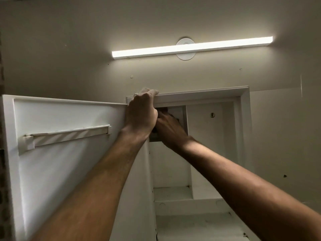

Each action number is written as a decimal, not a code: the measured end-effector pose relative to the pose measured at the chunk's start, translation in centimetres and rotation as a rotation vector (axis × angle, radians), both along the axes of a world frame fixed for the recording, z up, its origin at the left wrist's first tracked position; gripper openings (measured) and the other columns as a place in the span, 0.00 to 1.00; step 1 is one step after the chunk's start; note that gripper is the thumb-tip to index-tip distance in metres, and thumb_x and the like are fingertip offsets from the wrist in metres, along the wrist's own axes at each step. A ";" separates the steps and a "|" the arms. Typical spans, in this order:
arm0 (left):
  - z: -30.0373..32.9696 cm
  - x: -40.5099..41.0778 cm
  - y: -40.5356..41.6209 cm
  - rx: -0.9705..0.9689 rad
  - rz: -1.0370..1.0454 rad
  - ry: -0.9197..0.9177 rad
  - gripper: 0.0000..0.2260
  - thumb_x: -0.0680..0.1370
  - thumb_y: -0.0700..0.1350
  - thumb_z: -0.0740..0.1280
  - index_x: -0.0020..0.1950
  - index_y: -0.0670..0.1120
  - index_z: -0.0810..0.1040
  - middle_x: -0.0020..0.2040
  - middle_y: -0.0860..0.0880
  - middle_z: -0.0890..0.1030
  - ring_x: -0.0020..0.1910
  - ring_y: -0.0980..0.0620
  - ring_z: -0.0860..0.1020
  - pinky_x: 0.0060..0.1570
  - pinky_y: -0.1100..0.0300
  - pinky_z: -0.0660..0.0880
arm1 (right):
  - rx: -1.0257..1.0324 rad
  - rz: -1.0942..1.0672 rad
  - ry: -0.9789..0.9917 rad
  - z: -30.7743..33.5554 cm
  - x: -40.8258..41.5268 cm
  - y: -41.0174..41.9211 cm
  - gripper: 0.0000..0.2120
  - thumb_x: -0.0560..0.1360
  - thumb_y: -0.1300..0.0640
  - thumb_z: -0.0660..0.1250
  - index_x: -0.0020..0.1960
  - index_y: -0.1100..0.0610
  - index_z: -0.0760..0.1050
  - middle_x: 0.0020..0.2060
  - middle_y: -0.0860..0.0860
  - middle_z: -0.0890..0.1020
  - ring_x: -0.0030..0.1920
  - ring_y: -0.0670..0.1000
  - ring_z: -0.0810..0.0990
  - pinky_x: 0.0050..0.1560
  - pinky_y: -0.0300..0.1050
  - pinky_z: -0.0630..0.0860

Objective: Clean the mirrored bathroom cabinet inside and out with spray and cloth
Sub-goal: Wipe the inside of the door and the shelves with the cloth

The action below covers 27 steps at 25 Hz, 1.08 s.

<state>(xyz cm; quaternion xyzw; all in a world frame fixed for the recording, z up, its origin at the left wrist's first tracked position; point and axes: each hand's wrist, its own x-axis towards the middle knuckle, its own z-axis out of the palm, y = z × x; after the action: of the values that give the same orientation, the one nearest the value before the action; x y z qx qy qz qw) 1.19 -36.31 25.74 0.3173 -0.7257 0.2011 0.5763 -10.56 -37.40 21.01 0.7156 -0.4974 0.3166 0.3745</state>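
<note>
Left grip (141, 111) on open cabinet (243, 108) frame

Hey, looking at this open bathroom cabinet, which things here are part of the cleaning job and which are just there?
Part of the job:
- white recessed cabinet, open
- white cabinet door, swung left
- left hand, gripping the cabinet's top frame
- right hand, reaching into the upper compartment; what it holds is hidden

Just there:
- long lit white bar light
- beige wall

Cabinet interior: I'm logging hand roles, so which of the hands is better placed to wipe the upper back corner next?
Probably the right hand: it is already inside the cabinet near its top. The left hand grips the frame's top edge.
</note>
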 end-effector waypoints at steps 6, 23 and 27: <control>1.2 -0.1 0.6 0.028 0.034 0.019 0.18 0.75 0.31 0.65 0.60 0.46 0.85 0.59 0.44 0.84 0.58 0.40 0.81 0.64 0.46 0.76 | -0.156 -0.237 0.361 1.4 -0.5 -0.8 0.16 0.76 0.63 0.72 0.63 0.63 0.79 0.58 0.61 0.83 0.59 0.60 0.81 0.60 0.57 0.78; 1.4 0.2 0.0 0.037 -0.006 0.021 0.14 0.77 0.35 0.71 0.60 0.46 0.85 0.61 0.45 0.84 0.59 0.45 0.83 0.61 0.56 0.78 | 0.004 -0.275 -0.125 -0.7 -1.6 -2.7 0.28 0.75 0.57 0.74 0.71 0.57 0.67 0.64 0.59 0.74 0.61 0.58 0.75 0.58 0.55 0.79; 1.8 0.2 0.2 0.067 -0.021 0.048 0.14 0.77 0.34 0.71 0.60 0.46 0.86 0.61 0.44 0.84 0.59 0.46 0.83 0.60 0.57 0.78 | 0.003 -0.229 0.067 -0.1 -0.5 -3.7 0.23 0.74 0.56 0.74 0.67 0.59 0.75 0.63 0.60 0.74 0.61 0.61 0.74 0.58 0.60 0.78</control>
<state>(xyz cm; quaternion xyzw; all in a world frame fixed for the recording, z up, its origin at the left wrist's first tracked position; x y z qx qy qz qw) 1.42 -36.13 27.55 0.3335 -0.7212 0.1629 0.5849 -11.07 -41.11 20.96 0.6649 -0.5636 0.2470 0.4233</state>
